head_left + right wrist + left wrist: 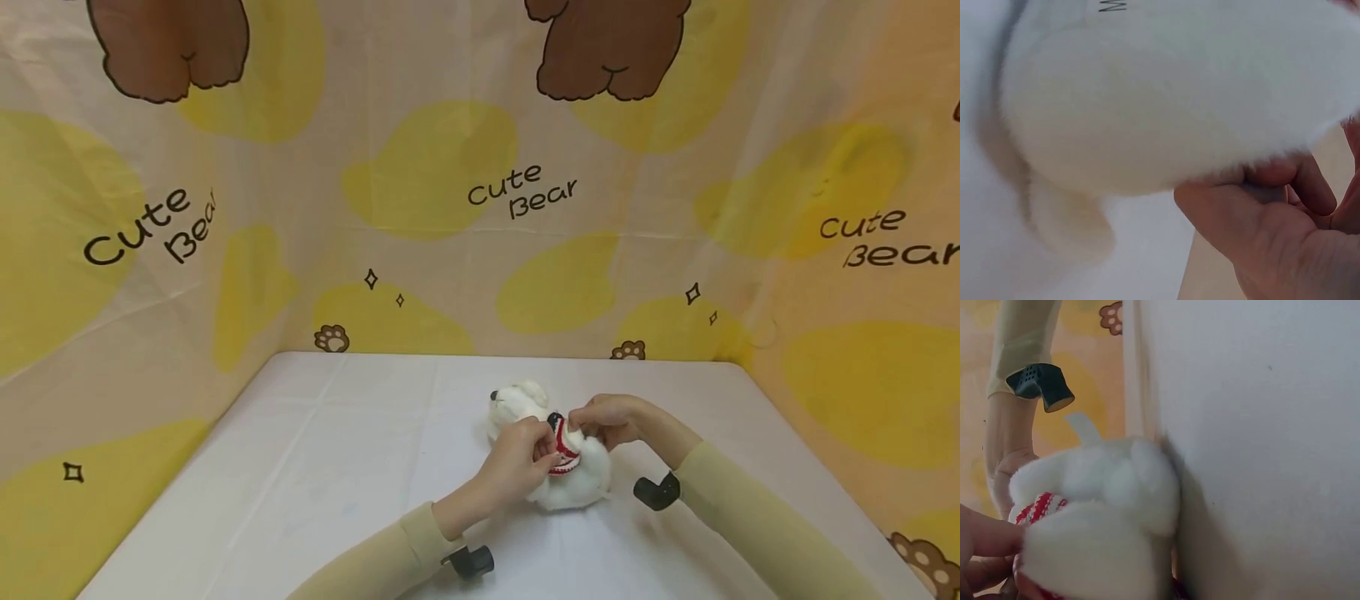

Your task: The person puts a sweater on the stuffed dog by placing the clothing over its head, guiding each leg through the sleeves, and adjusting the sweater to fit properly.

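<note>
A white plush bear (577, 487) lies on the white table, its dark-nosed head (516, 402) toward the far left. A red-and-white knitted scarf (566, 446) runs across the bear. My left hand (517, 462) pinches at the scarf's near edge with curled fingers; the exact hold is partly hidden. On the far right side of the bear, my right hand (613, 417) grips its fur. The right wrist view shows the thumb (1210, 209) and bent fingers at the edge of the white plush (1129, 119). A white label (1085, 428) sticks up from the bear in the left wrist view.
The white table (337, 483) reaches back to a hanging cloth (420, 183) printed with bears and lettering, which also covers both sides. Black wrist mounts (471, 562) sit on the sleeves.
</note>
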Demonstrator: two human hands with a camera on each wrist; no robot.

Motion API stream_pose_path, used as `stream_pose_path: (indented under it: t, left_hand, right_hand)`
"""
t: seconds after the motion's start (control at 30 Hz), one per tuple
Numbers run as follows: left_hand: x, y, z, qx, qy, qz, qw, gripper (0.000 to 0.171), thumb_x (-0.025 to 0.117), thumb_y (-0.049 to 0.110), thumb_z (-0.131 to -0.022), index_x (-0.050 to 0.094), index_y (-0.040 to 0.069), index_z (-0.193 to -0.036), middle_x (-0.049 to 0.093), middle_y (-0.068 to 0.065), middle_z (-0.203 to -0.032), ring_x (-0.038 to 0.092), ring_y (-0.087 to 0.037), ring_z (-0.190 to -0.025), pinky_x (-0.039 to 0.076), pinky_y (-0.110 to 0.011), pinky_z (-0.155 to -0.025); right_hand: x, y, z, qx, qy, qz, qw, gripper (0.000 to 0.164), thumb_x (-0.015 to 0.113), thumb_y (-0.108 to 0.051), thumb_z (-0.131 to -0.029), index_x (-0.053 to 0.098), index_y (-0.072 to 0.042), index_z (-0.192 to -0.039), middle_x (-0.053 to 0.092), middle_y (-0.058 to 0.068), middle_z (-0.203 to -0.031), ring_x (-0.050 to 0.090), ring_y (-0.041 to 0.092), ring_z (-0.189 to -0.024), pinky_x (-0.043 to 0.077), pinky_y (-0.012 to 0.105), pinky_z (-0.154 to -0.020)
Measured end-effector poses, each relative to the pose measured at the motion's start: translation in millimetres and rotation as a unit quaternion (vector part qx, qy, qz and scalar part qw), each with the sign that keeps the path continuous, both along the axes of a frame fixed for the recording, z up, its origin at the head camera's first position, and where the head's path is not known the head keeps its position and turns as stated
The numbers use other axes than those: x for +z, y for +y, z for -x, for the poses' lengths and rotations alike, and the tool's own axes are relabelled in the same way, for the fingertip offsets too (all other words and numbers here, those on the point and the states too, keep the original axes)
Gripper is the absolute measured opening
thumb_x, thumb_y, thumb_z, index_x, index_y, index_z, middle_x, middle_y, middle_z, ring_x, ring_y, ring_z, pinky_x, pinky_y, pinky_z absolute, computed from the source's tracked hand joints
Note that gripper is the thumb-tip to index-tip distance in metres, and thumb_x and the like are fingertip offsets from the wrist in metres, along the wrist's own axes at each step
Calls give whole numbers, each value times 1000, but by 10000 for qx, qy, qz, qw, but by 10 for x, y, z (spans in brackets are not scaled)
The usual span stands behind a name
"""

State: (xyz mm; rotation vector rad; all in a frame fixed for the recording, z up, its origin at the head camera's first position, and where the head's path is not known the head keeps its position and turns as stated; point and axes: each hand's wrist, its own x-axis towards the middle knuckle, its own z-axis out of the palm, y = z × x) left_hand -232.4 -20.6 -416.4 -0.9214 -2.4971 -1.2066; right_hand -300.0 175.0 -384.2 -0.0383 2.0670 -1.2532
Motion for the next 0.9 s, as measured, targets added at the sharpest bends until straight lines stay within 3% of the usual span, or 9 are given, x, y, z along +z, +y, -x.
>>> stream_pose_path:
  t: [0.23, 0.37, 0.5, 0.67, 0.9]
  left_hand:
    - [6, -28, -46, 371, -450, -199, 9981, 29, 80, 17, -75, 54, 10, -85, 53, 1, -77, 47, -3, -67, 43, -14, -57]
    - [-35, -37, -51, 564, -636, -236, 9961, 31, 83, 20, -71, 57, 9, -84, 59, 3, -76, 50, -1, -66, 43, -15, -56]
    - [-71, 0, -40, 567, -480, -312, 9968, 20, 80, 13, -74, 61, 9, -79, 63, 3, -73, 52, 3, -62, 45, -14, -54]
    - [-75, 8, -39, 592, -104, -11, 9982, 16, 75, 5, -76, 61, 10, -71, 60, 6, -64, 48, 2, -58, 42, -13, -54]
    - [-36, -85, -50, 567, -275, 499, 9968, 20, 72, 2, -74, 58, 12, -62, 49, 10, -56, 40, -1, -56, 34, -15, -50]
  right_hand:
    - [-5, 16, 1, 81, -66, 196, 9998, 22, 53, -18, -76, 62, 0, -86, 61, 9, -89, 60, 20, -82, 55, 41, -79]
    - [-2, -2, 11, 37, -119, 237, 9996, 24, 53, -18, -76, 61, 1, -89, 61, 10, -90, 60, 21, -84, 54, 43, -81]
    - [5, -6, 20, -39, -144, 241, 9996, 28, 54, -18, -75, 61, 3, -93, 61, 12, -92, 60, 23, -86, 53, 46, -84]
    - [12, -1, 23, -71, -172, 290, 9994, 26, 55, -18, -75, 61, 2, -91, 61, 12, -91, 60, 23, -86, 53, 46, -84]
    - [28, 17, 22, 44, -249, 340, 9991, 11, 55, -13, -74, 62, -4, -75, 58, 4, -74, 52, 15, -71, 53, 33, -71]
